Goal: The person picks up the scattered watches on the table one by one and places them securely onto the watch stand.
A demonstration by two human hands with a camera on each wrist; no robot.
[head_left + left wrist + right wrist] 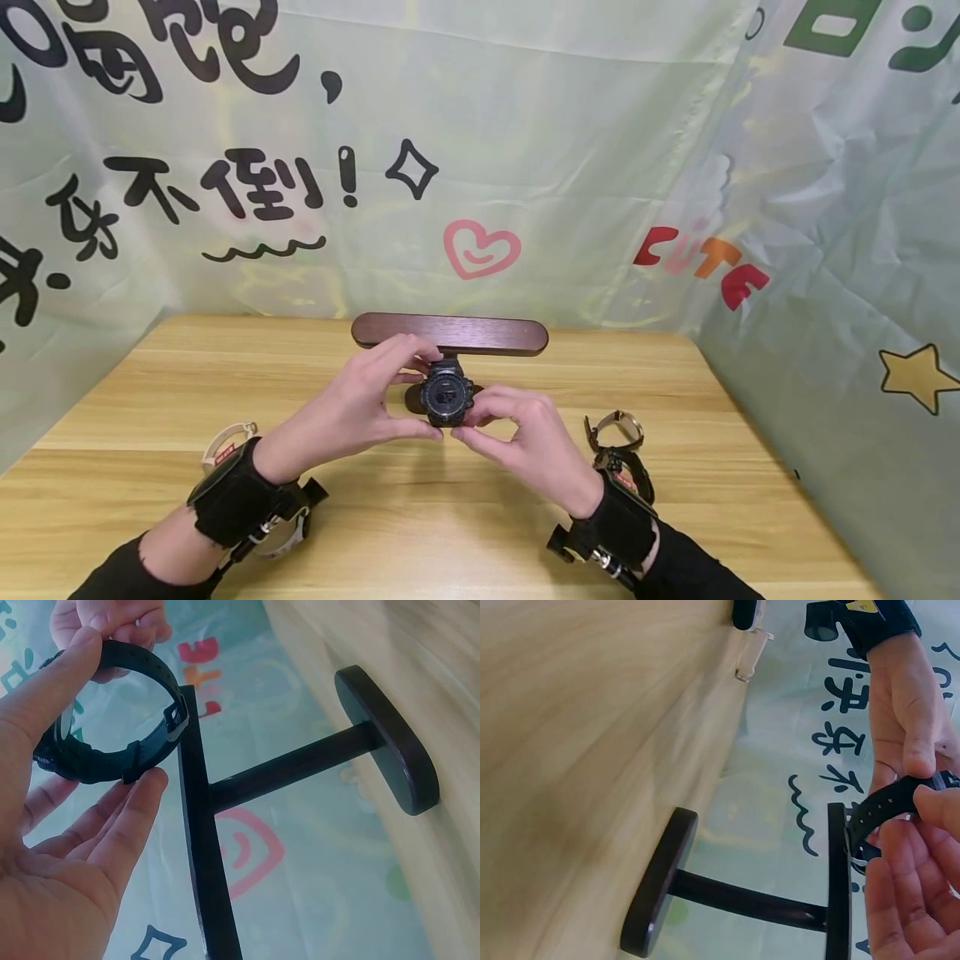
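Note:
A black digital sports watch (446, 396) is held up in front of a dark wooden T-shaped stand (450, 332), its face turned toward me. My left hand (367, 396) grips it from the left, thumb at the lower edge and fingers near the top. From the other side, my right hand (525, 433) pinches its lower right edge. The left wrist view shows the strap (139, 660) fastened into a loop by its buckle (176, 724), close beside the stand's bar (199, 832). Strap holes show on the band (885, 801) in the right wrist view.
On the wooden table (465, 525), a pale-strapped watch (228, 435) and another watch (288, 537) lie by my left wrist, partly hidden. A thin-strapped watch (630, 425) and a black-strapped one (640, 473) lie by my right wrist. A printed cloth (585, 150) hangs behind.

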